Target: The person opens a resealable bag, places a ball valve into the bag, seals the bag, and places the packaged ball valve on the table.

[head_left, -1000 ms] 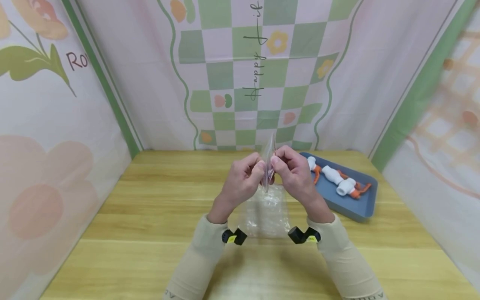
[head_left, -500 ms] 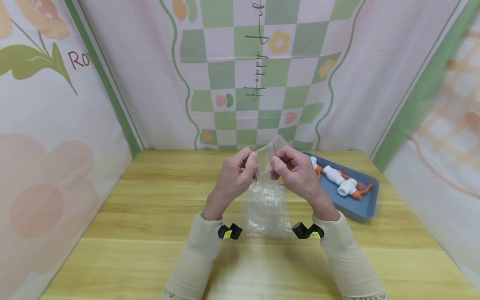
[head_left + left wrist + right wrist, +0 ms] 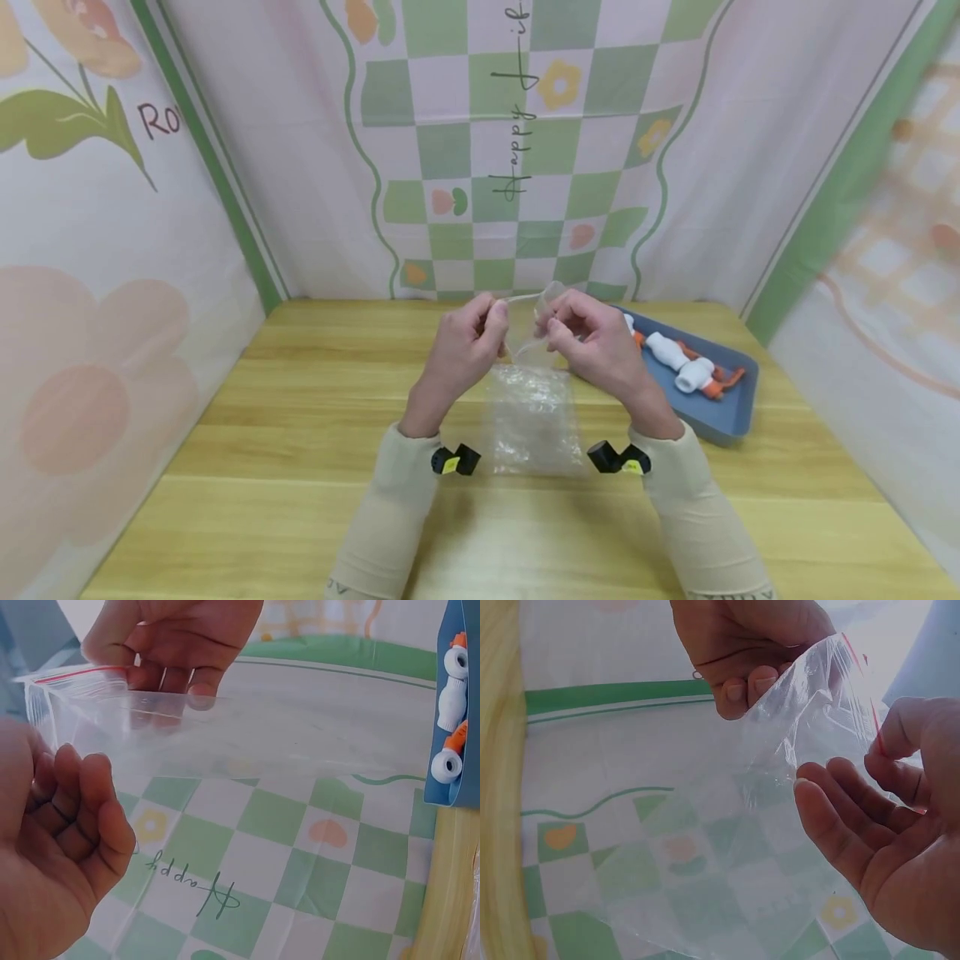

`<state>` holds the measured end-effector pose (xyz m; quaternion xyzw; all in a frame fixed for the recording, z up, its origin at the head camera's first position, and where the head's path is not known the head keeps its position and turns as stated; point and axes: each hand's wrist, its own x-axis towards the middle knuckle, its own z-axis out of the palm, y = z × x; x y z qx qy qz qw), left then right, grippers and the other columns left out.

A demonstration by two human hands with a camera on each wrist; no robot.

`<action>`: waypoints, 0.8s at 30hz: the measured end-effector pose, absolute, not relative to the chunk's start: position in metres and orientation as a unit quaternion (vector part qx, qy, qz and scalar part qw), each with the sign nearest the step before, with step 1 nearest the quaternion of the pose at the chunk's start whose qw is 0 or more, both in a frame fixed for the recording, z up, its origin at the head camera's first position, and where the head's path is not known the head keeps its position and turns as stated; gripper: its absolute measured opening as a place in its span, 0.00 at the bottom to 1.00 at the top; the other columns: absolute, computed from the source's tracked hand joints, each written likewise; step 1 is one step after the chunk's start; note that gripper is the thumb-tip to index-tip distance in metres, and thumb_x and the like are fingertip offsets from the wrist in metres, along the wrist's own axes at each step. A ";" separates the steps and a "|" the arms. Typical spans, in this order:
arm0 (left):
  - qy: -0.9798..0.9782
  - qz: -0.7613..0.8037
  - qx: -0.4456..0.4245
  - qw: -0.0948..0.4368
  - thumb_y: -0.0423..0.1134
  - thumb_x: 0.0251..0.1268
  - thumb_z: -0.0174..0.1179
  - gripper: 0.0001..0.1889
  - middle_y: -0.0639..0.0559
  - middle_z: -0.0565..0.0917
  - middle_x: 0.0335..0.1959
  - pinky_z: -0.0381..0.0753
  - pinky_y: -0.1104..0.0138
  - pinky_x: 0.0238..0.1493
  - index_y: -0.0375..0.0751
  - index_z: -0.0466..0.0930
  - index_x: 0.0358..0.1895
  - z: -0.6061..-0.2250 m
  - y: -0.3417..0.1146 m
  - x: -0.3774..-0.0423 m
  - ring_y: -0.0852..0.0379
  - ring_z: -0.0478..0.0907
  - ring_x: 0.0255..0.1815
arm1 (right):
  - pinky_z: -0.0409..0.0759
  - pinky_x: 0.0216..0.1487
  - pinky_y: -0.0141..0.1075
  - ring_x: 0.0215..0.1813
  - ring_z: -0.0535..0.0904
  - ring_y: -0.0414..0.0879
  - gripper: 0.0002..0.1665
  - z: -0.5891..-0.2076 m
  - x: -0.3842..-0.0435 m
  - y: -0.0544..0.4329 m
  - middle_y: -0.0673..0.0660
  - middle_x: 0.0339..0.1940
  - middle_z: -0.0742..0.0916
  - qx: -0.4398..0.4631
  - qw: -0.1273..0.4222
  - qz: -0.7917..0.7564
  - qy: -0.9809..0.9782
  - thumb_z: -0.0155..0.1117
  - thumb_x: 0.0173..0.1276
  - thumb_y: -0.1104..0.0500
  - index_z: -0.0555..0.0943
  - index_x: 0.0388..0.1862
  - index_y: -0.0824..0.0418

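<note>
With the fingers of our left hand and right hand clamped on opposite edges, we hold the clear zip bag spread above the counter.

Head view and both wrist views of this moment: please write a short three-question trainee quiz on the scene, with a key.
1. True or false: the left grip and the right grip both hold the raised clear bag.
2. In the head view, the blue tray is nearest to: A) the left grip; B) the right grip; C) both equally.
3. Fill in: the coloured line along the bag's mouth is ____.

Key: 1 true; 2 B; 3 red.
</note>
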<state>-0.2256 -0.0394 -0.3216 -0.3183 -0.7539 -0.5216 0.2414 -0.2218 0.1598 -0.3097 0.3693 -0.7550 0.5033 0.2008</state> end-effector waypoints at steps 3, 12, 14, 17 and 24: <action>-0.758 -0.519 -0.311 0.245 0.35 0.76 0.46 0.16 0.49 0.74 0.14 0.67 0.70 0.15 0.39 0.70 0.25 -0.322 -0.042 -0.227 0.62 0.71 0.15 | 0.79 0.29 0.28 0.27 0.80 0.38 0.11 -0.310 -0.222 0.160 0.57 0.34 0.84 0.358 0.201 0.497 -0.765 0.54 0.66 0.73 0.74 0.25 0.61; -0.766 -0.527 -0.242 0.277 0.32 0.71 0.46 0.17 0.49 0.74 0.11 0.60 0.72 0.13 0.40 0.68 0.19 -0.321 -0.049 -0.231 0.60 0.68 0.12 | 0.78 0.31 0.26 0.31 0.82 0.40 0.14 -0.310 -0.223 0.162 0.55 0.33 0.85 0.313 0.190 0.480 -0.797 0.53 0.63 0.73 0.74 0.21 0.58; -0.769 -0.529 -0.228 0.277 0.32 0.71 0.46 0.17 0.49 0.74 0.12 0.60 0.72 0.13 0.40 0.67 0.19 -0.321 -0.051 -0.232 0.59 0.69 0.12 | 0.79 0.32 0.26 0.30 0.82 0.43 0.14 -0.310 -0.224 0.163 0.55 0.34 0.85 0.305 0.185 0.481 -0.801 0.53 0.64 0.72 0.75 0.22 0.58; -0.773 -0.529 -0.214 0.277 0.33 0.70 0.46 0.17 0.49 0.75 0.12 0.61 0.72 0.13 0.41 0.67 0.18 -0.320 -0.052 -0.232 0.58 0.70 0.12 | 0.80 0.33 0.27 0.29 0.82 0.46 0.12 -0.311 -0.226 0.164 0.56 0.34 0.84 0.296 0.176 0.484 -0.805 0.53 0.66 0.71 0.76 0.24 0.59; -0.802 -0.487 -0.190 0.288 0.34 0.69 0.48 0.17 0.51 0.72 0.11 0.60 0.72 0.15 0.42 0.68 0.18 -0.321 -0.055 -0.233 0.60 0.66 0.12 | 0.73 0.26 0.29 0.23 0.75 0.41 0.11 -0.311 -0.229 0.167 0.51 0.23 0.82 0.288 0.176 0.417 -0.844 0.55 0.65 0.68 0.75 0.24 0.57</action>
